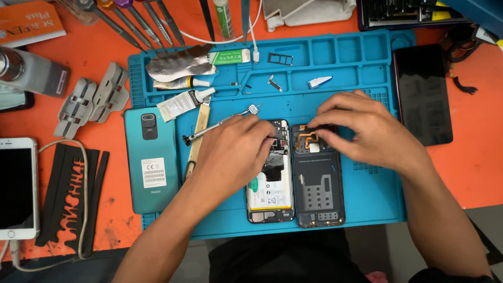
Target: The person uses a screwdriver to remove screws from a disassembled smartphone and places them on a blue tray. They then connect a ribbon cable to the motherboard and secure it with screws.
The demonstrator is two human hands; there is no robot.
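An opened phone body (pixel 271 194) with its battery showing lies on the blue work mat (pixel 367 194). Beside it on the right lies a dark inner frame (pixel 318 194) with an orange flex cable near its top. My left hand (pixel 233 152) grips a thin metal screwdriver (pixel 201 133) and rests over the top of the opened phone. My right hand (pixel 367 131) presses its fingertips on the top edge of the dark frame, by the flex cable.
A teal phone back cover (pixel 152 157) lies at the mat's left edge. Glue tubes (pixel 183 99), small metal parts and a white pick (pixel 319 82) sit in the mat's trays. A dark screen (pixel 423 94) lies right, a white phone (pixel 17 188) far left, tools along the top.
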